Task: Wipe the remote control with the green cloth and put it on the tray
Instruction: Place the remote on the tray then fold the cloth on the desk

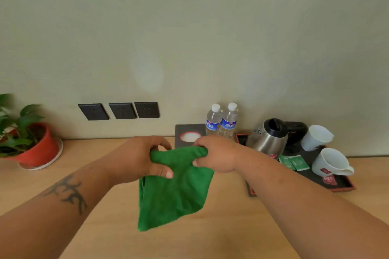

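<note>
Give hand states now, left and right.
Left hand: closed, pinching the green cloth.
Right hand: closed, gripping the same cloth's top edge.

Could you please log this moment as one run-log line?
left hand: grip on green cloth | right hand: grip on cloth, hanging above table | remote control: not visible | tray: kettle, cups

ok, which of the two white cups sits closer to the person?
The cup with the red logo, at the tray's near end. The other cup sits further back, beside the kettle.
</note>
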